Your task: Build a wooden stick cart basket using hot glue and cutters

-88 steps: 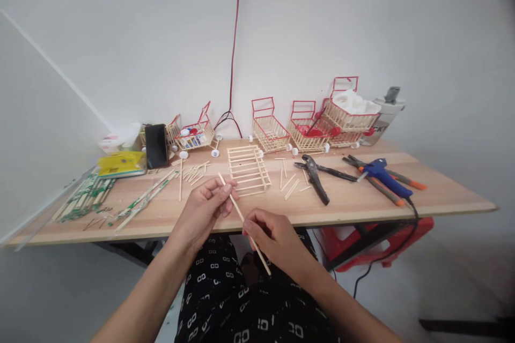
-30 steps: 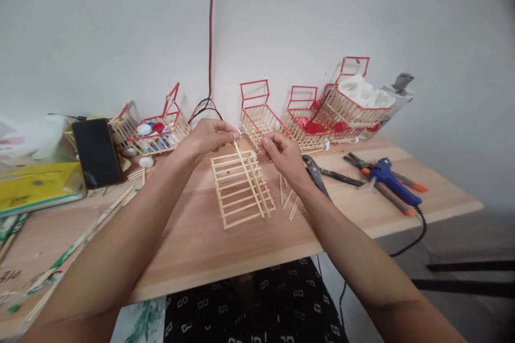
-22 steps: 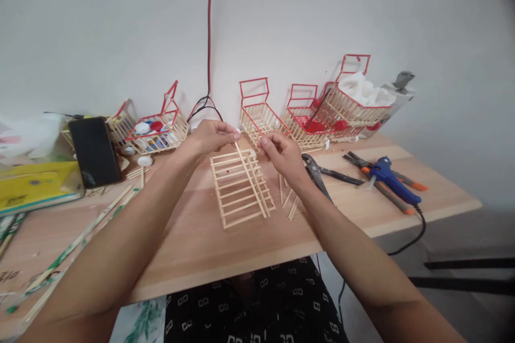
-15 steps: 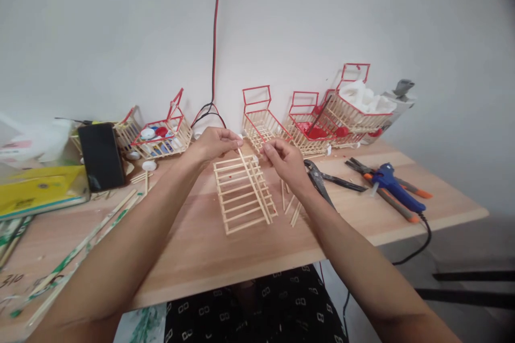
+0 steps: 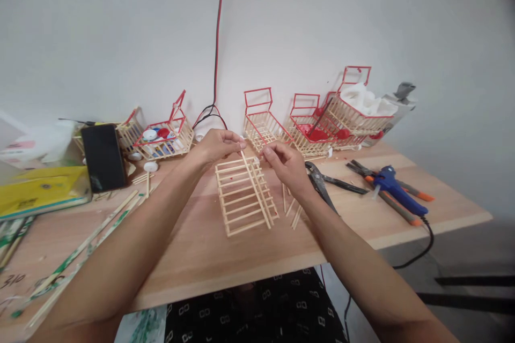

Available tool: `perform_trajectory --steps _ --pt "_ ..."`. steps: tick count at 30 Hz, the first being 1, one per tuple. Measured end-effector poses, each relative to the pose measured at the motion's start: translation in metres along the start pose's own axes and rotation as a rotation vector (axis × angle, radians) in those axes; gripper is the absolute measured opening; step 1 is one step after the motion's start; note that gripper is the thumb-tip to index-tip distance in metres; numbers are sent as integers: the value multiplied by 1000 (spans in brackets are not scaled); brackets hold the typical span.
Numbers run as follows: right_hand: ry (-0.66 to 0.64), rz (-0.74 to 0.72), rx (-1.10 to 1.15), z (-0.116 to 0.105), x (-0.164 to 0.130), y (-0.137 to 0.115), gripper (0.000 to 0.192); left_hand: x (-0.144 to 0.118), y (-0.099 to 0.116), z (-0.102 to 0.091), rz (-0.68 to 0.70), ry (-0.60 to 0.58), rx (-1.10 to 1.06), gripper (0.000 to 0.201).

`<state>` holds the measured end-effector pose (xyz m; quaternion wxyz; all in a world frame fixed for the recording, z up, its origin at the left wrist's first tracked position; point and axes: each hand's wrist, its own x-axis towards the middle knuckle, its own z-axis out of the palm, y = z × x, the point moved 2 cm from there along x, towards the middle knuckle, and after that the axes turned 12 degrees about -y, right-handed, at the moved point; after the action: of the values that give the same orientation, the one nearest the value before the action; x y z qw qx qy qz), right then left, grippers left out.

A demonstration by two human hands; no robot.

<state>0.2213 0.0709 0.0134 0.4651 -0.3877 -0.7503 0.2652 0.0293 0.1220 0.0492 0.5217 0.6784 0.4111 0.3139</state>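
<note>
In the head view, the left hand (image 5: pixel 221 144), mid-frame, pinches the upper end of a wooden stick (image 5: pixel 255 189) reaching across a slatted frame (image 5: pixel 241 207) on the table (image 5: pixel 193 246). Just beside, the right hand (image 5: pixel 287 165) is narrowly curled; I cannot tell whether it holds anything. Left of centre, a red-rimmed basket (image 5: pixel 185 139) contains white, red and blue pieces (image 5: pixel 163 133); at upper right, a stacked basket (image 5: pixel 362 118) carries white tissue (image 5: pixel 364 102).

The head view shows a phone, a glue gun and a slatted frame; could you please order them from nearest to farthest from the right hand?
1. Slatted frame, just left of the right hand
2. Glue gun, at right
3. Phone, far left
</note>
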Motion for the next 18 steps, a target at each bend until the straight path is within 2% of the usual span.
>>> perform_trajectory --steps 9,18 --pt "6 -48 -51 -1 -2 -6 26 -3 5 3 14 7 -5 15" --pt "-4 -63 -77 1 -2 -4 30 -3 7 4 24 -33 50 21"
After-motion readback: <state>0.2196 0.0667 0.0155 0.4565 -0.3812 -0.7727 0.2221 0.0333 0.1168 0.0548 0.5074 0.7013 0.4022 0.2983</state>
